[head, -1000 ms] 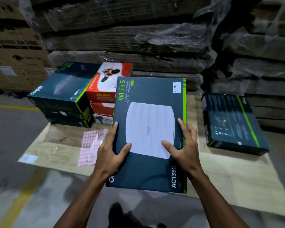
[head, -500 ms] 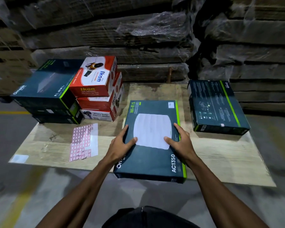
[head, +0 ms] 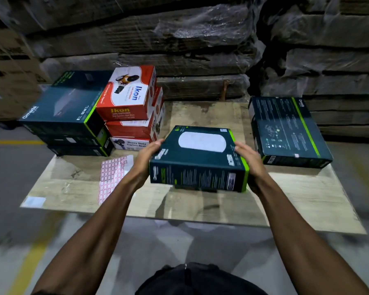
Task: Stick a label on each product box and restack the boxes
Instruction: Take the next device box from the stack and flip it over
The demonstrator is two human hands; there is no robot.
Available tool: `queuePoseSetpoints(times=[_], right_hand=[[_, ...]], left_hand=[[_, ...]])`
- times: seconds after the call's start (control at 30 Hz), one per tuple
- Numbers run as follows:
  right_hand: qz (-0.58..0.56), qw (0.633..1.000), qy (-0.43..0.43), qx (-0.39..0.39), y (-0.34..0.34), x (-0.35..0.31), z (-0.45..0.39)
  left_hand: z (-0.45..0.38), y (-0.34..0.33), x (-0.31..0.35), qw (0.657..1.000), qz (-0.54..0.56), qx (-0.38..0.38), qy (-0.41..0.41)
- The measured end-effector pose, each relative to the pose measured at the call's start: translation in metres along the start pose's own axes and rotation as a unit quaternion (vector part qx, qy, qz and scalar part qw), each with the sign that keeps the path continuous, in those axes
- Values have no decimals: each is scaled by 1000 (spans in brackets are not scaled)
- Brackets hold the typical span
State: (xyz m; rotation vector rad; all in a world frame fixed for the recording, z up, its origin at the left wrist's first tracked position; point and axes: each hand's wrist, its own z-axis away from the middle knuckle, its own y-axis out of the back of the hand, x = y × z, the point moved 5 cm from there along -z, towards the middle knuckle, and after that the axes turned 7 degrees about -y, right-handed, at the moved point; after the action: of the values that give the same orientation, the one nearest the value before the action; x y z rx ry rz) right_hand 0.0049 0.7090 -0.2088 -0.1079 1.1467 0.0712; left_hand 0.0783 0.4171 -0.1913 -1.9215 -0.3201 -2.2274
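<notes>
We've got the dark teal flat Wi-Fi product box with white oval graphic and green edge stripe (head: 198, 158) held between both hands, above the middle of the pale wooden board (head: 285, 201), front edge tipped down toward us so its printed side panel faces the camera. Left hand (head: 146, 155) grips the box's left edge, fingers curled over the top corner. Right hand (head: 246, 155) grips the right edge, fingers wrapped onto the top face, thumb not visible. We can't tell if the box bottom touches the board; a shadow sits under it. At 3 o'clock from the held box: another dark teal flat box lying back-side up (head: 285, 130), near but apart. At 10 o'clock: stack of three red-and-white Ikon carton boxes (head: 130, 109), and just left of it, touching, a stack of dark teal Omada boxes (head: 62, 116). At 8 o'clock, flat on the board: pink-and-white sheet of small labels (head: 113, 177), just beside our left forearm
</notes>
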Motion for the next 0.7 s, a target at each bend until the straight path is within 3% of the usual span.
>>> queuePoseSetpoints(times=[0.13,0.27,0.33,0.47,0.7], right_hand=[[-72,997,6,-37,-9,-27,9],[-117,992,31,-41,-9,-38,9],[-157,986,33,-49,-7,-38,5],[-204,974,51,-82,-7,-39,7],[40,989,140,-27,-11,-46,11]], left_hand=[[2,0,31,992,121,18,-20],[2,5,52,980,171,-60,-83],[3,4,58,981,120,-105,-109],[3,0,69,974,-72,-104,-186],[0,0,81,947,-165,-70,-267]])
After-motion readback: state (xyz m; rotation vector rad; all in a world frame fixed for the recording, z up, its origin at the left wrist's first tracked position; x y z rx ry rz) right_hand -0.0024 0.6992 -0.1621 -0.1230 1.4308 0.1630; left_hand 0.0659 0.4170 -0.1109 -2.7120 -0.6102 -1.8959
